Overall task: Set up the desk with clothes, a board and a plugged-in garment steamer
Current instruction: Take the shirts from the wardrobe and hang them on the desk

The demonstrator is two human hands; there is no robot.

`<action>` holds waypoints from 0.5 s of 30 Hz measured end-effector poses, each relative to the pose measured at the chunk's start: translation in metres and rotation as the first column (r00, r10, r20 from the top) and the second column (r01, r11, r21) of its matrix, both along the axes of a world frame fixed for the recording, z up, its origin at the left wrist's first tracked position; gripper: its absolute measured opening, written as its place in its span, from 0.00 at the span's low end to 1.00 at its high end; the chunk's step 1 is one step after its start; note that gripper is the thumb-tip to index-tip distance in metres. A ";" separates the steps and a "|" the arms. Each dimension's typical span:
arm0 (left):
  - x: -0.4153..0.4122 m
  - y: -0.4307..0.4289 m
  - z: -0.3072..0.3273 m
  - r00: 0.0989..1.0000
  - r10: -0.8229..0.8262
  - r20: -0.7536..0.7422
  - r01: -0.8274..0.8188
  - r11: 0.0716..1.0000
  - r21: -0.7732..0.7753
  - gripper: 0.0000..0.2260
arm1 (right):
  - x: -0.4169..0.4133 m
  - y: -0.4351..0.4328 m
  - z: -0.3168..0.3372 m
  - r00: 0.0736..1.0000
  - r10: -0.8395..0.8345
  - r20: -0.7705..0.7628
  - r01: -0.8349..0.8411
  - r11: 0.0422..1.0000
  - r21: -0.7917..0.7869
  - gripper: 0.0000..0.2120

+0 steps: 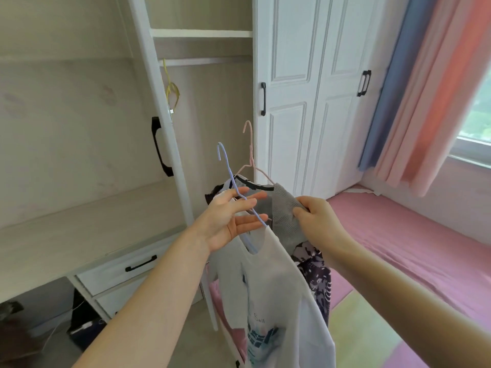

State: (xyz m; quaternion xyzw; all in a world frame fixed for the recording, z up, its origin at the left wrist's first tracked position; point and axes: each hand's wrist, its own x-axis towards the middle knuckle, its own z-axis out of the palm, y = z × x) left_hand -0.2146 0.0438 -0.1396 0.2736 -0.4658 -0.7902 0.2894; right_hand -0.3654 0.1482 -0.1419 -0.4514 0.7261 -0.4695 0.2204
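Observation:
In front of an open wardrobe I hold clothes on hangers. A white printed T-shirt hangs from a blue hanger, whose wire lies across the spread fingers of my left hand. My right hand is pinched shut on the shoulder of a grey mesh top, which hangs on a pink hanger. A dark patterned garment hangs behind the two. The pale wooden desk lies to the left. No board or steamer is in view.
The open wardrobe door with a black handle stands between desk and clothes. A yellow hanger hangs on the rail inside. Drawers sit under the desk. Closed white doors, curtains and a pink bed are at right.

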 end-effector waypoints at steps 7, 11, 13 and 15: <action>0.035 0.058 0.001 0.999 -0.013 0.033 0.014 0.999 -0.032 0.07 | 0.034 0.064 0.000 0.999 -0.042 0.007 0.042 0.999 -0.014 0.11; 0.049 0.080 0.007 0.999 0.044 -0.009 -0.044 0.999 0.021 0.03 | 0.043 0.092 0.004 0.999 -0.040 0.014 0.040 0.999 -0.014 0.11; 0.056 0.091 0.011 0.998 0.056 -0.009 -0.055 0.997 0.057 0.08 | 0.046 0.103 0.007 0.999 -0.024 0.026 0.025 1.000 -0.015 0.11; 0.062 0.101 0.014 0.999 0.054 0.004 -0.054 0.997 0.062 0.11 | 0.048 0.113 0.009 1.000 -0.007 0.028 0.008 1.000 -0.014 0.12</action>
